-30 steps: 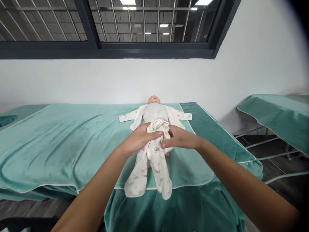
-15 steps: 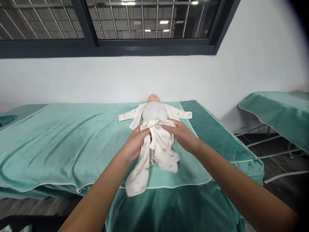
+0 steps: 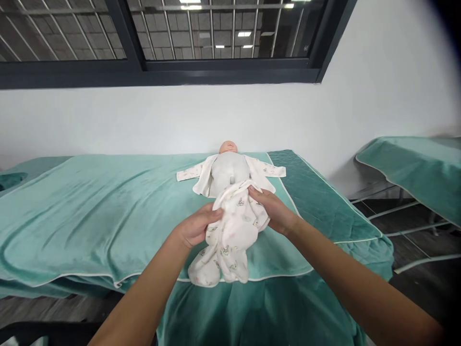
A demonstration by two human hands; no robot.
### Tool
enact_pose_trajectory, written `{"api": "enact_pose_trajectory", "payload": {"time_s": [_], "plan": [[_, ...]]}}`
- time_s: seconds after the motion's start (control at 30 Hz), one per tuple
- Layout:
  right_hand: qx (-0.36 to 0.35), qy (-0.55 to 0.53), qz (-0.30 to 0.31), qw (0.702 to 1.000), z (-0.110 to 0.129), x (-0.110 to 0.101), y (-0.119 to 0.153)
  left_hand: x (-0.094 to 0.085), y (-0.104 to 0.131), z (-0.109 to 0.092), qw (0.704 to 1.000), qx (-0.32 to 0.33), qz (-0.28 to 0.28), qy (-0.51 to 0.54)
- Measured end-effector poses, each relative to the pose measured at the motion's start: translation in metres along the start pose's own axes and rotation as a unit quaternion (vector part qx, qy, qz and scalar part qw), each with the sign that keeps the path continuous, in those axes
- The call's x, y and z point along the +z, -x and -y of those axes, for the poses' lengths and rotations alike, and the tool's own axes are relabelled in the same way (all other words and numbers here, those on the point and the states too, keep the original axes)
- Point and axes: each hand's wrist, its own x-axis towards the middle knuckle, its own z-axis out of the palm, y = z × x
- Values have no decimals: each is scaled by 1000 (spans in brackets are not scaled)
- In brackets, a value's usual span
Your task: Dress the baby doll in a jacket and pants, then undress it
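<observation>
A doll [image 3: 228,146] lies on its back on the green-covered bed, its head toward the wall and its torso pale grey. Under it an open white printed jacket [image 3: 267,169] has both sleeves spread sideways. Below the torso, my left hand [image 3: 200,223] grips the left edge of small white printed pants [image 3: 239,226]. My right hand [image 3: 272,207] pinches the upper right edge of the same cloth, thumb on top. The pants hang bunched, their ends lying near the bed's front edge. They hide the doll's lower part.
The green cover [image 3: 90,216] spreads wide to the left, with soft wrinkles. A darker quilted cover [image 3: 324,206] lies on the right. Beyond a gap stands another green-covered bed [image 3: 414,168] with bare metal bars. A dark-framed barred window [image 3: 223,76] is above the white wall.
The pants have turned and spread out in my hands, showing a broader printed face. Their upper edge sits slightly lower, uncovering more of the doll's torso. My right hand has moved a little nearer.
</observation>
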Motion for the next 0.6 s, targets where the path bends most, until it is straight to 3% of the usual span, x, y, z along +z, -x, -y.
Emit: {"api": "enact_pose_trajectory", "payload": {"time_s": [0.2, 0.27, 0.4, 0.5, 0.6], "plan": [[62, 153, 176, 970, -5, 11, 14, 9, -5, -11, 997, 44, -64, 16], [45, 141, 152, 977, -1, 21, 14, 15, -9, -13, 994, 54, -85, 36], [-40, 17, 17, 999, 12, 30, 5, 16, -8, -12, 996, 15, -90, 19], [-54, -43, -27, 997, 21, 28, -2, 11, -1, -9, 999, -34, -20, -34], [-47, -69, -13, 996, 21, 28, -4, 9, 3, -6, 998, -40, 26, -39]]}}
